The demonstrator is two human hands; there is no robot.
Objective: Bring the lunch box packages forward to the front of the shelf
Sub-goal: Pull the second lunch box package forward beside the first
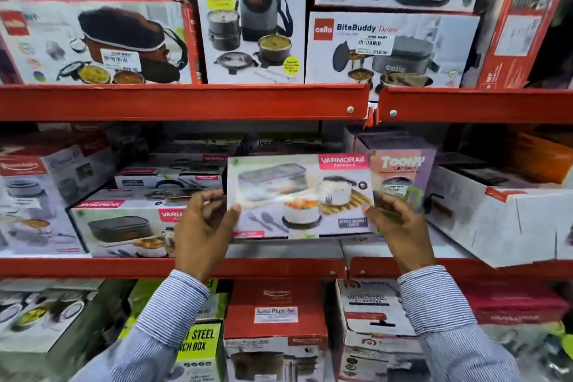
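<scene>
A white Varmora lunch box package [297, 195] stands upright at the middle shelf's front, its printed face toward me. My left hand [204, 226] grips its lower left edge, thumb on the front. At the lower right corner, my right hand [400, 223] holds the same package. Another Varmora package [124, 226] lies flat to the left, with more of them [173, 177] stacked further back. A purple Toowy box [400, 174] stands just behind the right edge of the held package.
The red shelf rail [173, 267] runs below my hands. A large white carton [502, 217] sits to the right, a grey-and-white box [28, 201] at far left. The upper shelf carries Cello boxes [390, 49]; the lower shelf holds more boxes [276, 319].
</scene>
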